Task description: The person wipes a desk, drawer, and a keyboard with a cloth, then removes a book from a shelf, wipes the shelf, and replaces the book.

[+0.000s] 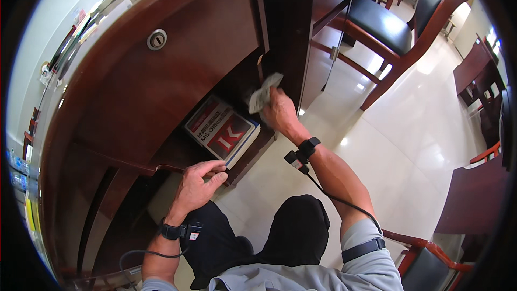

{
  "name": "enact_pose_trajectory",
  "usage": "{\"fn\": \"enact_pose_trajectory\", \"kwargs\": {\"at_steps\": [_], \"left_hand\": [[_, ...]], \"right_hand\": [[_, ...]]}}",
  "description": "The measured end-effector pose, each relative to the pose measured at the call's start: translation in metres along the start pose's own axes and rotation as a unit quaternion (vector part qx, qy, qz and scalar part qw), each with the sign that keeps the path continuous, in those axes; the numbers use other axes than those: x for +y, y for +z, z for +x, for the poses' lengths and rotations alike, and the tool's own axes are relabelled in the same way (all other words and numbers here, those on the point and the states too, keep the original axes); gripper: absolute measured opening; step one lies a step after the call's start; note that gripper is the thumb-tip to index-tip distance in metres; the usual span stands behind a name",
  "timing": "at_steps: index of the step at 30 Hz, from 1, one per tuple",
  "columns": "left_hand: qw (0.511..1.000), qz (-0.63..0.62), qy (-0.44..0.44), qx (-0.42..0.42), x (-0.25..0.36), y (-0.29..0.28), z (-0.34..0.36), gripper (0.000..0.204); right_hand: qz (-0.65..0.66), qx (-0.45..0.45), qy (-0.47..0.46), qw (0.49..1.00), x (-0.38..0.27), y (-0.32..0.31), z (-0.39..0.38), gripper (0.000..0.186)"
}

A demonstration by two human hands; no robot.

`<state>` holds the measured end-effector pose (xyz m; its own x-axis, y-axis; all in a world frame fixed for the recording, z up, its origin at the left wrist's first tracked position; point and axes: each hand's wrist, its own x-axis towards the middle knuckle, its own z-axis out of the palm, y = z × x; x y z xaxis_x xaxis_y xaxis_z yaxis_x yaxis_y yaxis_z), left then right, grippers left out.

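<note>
My right hand [280, 112] is closed on a pale, crumpled cloth [265, 93], slightly smeared by motion. It holds the cloth near the dark inner side of an open compartment in a reddish-brown wooden desk [204, 21]. Left of that hand, a book [222, 129] with a white, grey and red cover lies on top of a stack on the compartment's shelf. Beside the stack's near corner is my left hand [196, 187], its fingers stretched out and its thumb a little apart. Whether its fingertips touch the book or the shelf edge I cannot tell.
A round metal lock [157, 39] sits in the desk panel. A wooden chair with a black seat [381, 24] stands at the far right, and another chair [425, 269] is at the lower right. Cables run from the straps on my wrists. Shiny pale floor tiles [398, 129] spread to the right.
</note>
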<state>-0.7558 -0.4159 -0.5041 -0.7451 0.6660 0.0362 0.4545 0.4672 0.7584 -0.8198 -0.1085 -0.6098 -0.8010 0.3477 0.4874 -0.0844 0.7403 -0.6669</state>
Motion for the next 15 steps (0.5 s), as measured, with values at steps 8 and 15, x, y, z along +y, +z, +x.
{"fn": "enact_pose_trajectory", "kwargs": {"at_steps": [8,15], "left_hand": [[0.985,-0.045,0.090,0.140,0.032,-0.025,-0.001,0.040],[0.971,-0.152,0.096,0.157,0.029,-0.028,-0.008,0.058]], "right_hand": [[0.312,-0.037,0.051,0.948,-0.021,-0.108,-0.021,0.039],[0.262,0.210,-0.093,0.938,-0.148,-0.189,0.024,0.038]]}}
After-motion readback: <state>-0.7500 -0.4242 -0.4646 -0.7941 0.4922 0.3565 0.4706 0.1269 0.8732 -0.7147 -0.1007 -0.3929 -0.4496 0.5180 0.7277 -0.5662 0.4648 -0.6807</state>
